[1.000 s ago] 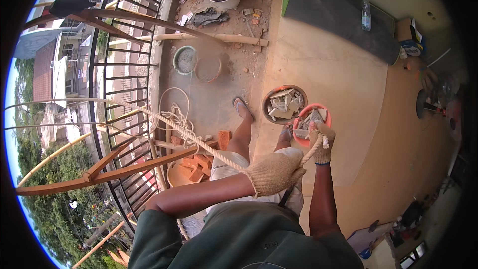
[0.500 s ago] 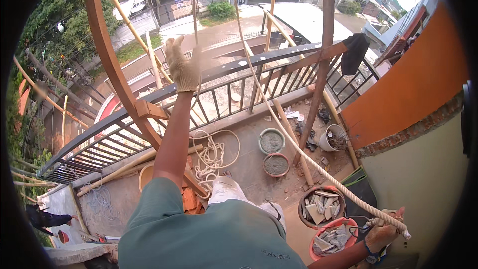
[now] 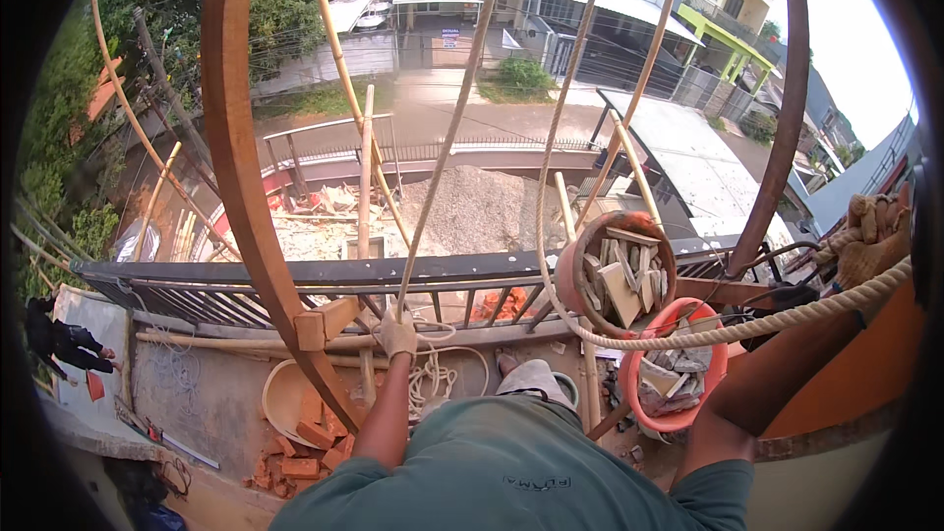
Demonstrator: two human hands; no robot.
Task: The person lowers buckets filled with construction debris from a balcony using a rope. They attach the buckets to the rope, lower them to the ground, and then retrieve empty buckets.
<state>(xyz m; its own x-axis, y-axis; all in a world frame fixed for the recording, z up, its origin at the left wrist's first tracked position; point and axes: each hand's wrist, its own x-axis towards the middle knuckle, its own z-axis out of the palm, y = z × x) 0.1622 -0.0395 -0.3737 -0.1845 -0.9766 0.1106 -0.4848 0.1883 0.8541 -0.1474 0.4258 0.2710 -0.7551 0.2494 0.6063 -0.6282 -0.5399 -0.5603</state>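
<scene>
A thick tan twisted rope point(image 3: 688, 336) runs from the right edge of the frame in a sagging curve through the centre and rises toward the top edge, with a second strand dropping to the lower centre. The gloved right hand point(image 3: 870, 236) at the far right is closed around the rope, and the gloved left hand point(image 3: 398, 334) at lower centre is clenched on the descending strand. Just beneath the curve sit a round brown bucket of broken tile pieces point(image 3: 615, 275) and an orange bucket of rubble point(image 3: 674, 379), right of centre against the dark metal railing point(image 3: 295, 280); loose red bricks point(image 3: 305, 433) lie at lower left.
</scene>
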